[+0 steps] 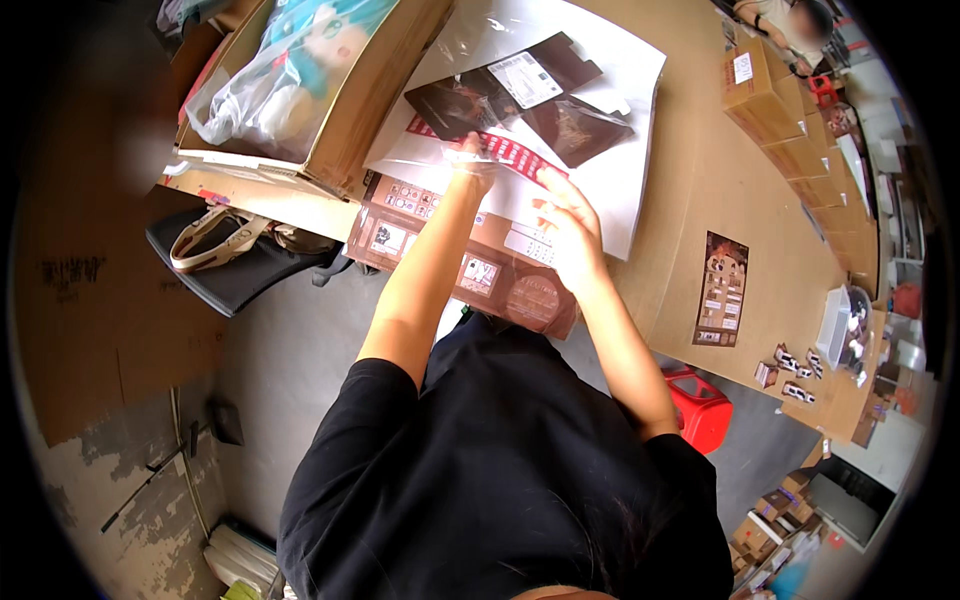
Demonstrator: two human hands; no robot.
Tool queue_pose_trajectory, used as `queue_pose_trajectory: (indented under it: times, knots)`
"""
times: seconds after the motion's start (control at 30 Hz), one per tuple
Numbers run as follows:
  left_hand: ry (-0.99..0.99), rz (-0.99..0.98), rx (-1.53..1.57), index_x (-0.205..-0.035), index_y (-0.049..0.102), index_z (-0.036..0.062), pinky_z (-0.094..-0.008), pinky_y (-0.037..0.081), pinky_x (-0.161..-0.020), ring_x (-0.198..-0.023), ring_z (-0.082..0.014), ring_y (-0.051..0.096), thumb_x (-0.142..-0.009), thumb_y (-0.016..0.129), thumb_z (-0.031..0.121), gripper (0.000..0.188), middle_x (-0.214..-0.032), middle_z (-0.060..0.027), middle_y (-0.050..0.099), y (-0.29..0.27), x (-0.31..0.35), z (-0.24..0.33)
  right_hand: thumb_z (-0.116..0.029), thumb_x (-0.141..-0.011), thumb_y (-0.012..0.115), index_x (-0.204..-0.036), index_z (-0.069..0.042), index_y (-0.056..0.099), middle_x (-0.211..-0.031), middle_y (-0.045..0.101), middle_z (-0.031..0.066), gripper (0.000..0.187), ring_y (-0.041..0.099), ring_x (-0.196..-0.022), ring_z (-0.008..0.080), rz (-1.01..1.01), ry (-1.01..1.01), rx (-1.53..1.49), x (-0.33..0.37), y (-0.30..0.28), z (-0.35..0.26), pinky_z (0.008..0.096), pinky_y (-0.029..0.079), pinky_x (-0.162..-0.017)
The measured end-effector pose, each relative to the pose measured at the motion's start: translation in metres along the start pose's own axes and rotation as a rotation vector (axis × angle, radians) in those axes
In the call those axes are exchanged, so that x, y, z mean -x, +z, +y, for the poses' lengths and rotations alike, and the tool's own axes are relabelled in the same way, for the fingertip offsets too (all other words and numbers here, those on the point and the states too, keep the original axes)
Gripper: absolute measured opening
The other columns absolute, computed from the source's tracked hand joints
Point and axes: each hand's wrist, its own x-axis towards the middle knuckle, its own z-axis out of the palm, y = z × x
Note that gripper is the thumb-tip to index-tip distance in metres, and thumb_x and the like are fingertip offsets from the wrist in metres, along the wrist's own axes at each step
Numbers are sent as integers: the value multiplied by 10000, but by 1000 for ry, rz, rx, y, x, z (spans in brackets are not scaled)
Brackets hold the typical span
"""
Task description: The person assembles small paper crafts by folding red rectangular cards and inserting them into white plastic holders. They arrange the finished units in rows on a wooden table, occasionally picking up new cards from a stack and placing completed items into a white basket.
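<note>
My left hand [470,172] is closed at a red strip with rows of small white labels [515,156]; its fingertips are partly hidden. Close to the strip's right end is my right hand [575,232], its fingers loosely bent and apart, with the index fingertip at the strip's edge. Beyond the strip, dark brown printed card pieces in clear film [580,128] lie on a white sheet [640,80]. A white label [525,80] is on one of them. Under my forearms, a brown printed flat package [480,272] overhangs the table's near edge.
An open carton [345,140] at left holds a plastic-wrapped turquoise plush toy [330,40]. On the table [680,190] at right are a brown printed card [721,290], several small black-and-white pieces [798,362] and a clear tub [845,325]. Cartons [765,95] line the far edge; a red stool [700,408] stands below.
</note>
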Motion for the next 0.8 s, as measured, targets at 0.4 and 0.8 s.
queue_pose_trajectory:
  times: [0.4, 0.8]
  knots:
    - [-423, -401, -497, -1059, 560, -15, -367, 481, -903, -962, -256, 624, -925, 439, 161, 252, -1023, -130, 636, -66, 128, 32, -85, -903, 466, -1111, -56, 511, -1084, 586, 72, 214, 589, -847, 136, -63, 268, -100, 69, -48, 49, 245, 461, -712]
    - [-708, -720, -675, -1096, 511, 20, -369, 490, -847, -925, -273, 627, -889, 495, 161, 251, -846, -116, 639, -45, 268, -24, -115, -859, 520, -1005, -85, 558, -914, 623, 42, 154, 580, -720, 118, 699, 357, -197, 288, -211, 115, 252, 454, -614]
